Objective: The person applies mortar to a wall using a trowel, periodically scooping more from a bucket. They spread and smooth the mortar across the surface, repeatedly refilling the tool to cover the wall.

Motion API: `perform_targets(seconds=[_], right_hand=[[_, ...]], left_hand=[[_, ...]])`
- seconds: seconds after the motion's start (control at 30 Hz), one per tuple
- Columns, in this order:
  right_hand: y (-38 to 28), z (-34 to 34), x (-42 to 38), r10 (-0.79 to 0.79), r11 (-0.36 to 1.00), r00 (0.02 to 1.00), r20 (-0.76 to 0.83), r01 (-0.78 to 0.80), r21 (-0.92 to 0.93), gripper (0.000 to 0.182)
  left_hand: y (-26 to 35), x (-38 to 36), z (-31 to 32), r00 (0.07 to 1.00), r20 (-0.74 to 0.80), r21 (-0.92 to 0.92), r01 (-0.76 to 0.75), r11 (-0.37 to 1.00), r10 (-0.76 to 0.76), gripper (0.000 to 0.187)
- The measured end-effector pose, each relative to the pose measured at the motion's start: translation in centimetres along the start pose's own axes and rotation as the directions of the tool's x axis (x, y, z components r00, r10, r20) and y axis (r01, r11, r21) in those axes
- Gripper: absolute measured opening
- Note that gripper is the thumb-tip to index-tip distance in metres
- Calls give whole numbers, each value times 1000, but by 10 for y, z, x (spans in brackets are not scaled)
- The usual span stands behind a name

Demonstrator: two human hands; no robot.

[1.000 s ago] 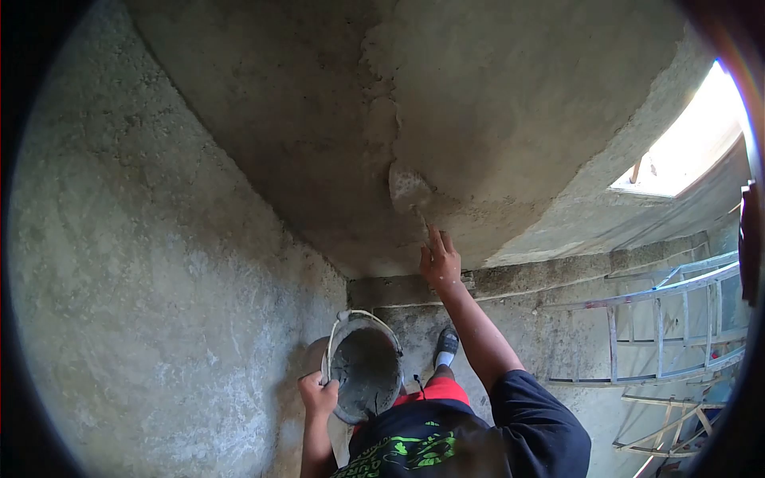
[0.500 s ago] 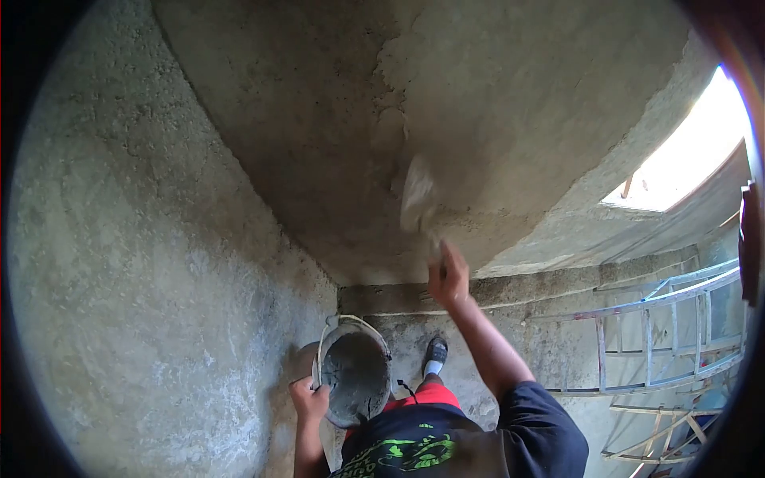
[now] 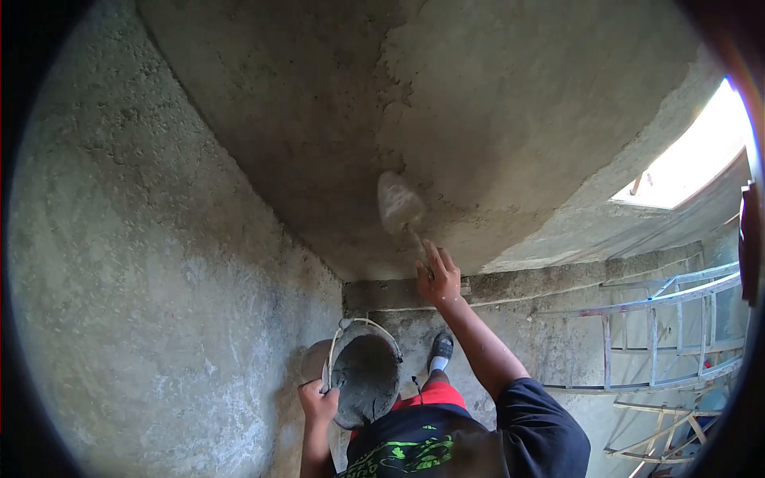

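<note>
My right hand is closed around the handle of a trowel, whose pale blade is slightly blurred against the wall in front of me. Damp grey plaster with a rough ridge covers much of that wall. Low on the left, my left hand grips the bucket's light-coloured handle. The bucket hangs tilted by my side, with wet grey mortar inside.
A rough wall meets the plastered one in a corner at left. A ledge runs along the wall's foot. Metal ladder-like frames stand at right, with a wooden frame below and a bright window opening above.
The trowel has moved left and slightly down across the wall, its blade now turned more to the left. My left hand and the bucket have shifted slightly right in view.
</note>
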State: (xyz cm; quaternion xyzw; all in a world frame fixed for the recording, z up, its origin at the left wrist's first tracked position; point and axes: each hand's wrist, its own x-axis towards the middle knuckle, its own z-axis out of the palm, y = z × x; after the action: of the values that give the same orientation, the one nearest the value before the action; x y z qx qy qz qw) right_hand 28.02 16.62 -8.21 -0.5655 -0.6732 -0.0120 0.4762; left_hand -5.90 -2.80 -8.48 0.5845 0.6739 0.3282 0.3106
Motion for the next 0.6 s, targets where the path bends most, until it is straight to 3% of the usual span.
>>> perform_targets(seconds=[0.13, 0.23, 0.3, 0.33, 0.4, 0.5, 0.6], right_hand=[[-8, 30, 21, 16, 1000, 993, -121, -15, 8, 56], [5, 54, 13, 122, 990, 990, -65, -126, -66, 59], [19, 72, -20, 219, 963, 974, 67, -204, -176, 61], [27, 78, -38, 220, 963, 974, 60, -207, -176, 61], [39, 76, -78, 259, 959, 938, 231, -221, -176, 62], [29, 51, -105, 293, 956, 886, 360, -260, -138, 59], [14, 27, -99, 225, 973, 925, 307, -231, -17, 58]], left_hand=[[-14, -5, -2, 999, 32, 50, 7, 999, -9, 27], [-2, -2, -3, 999, 29, 38, 29, 999, -30, 26], [-4, -2, -5, 999, 33, 24, 43, 999, -44, 26], [-12, -5, -4, 999, 29, 28, 36, 999, -37, 26], [-15, -4, -5, 999, 26, 28, 28, 999, -29, 26], [-11, -3, -10, 1000, 19, 46, 22, 999, -22, 25], [-13, -2, -11, 999, 19, 0, 45, 999, -45, 25]])
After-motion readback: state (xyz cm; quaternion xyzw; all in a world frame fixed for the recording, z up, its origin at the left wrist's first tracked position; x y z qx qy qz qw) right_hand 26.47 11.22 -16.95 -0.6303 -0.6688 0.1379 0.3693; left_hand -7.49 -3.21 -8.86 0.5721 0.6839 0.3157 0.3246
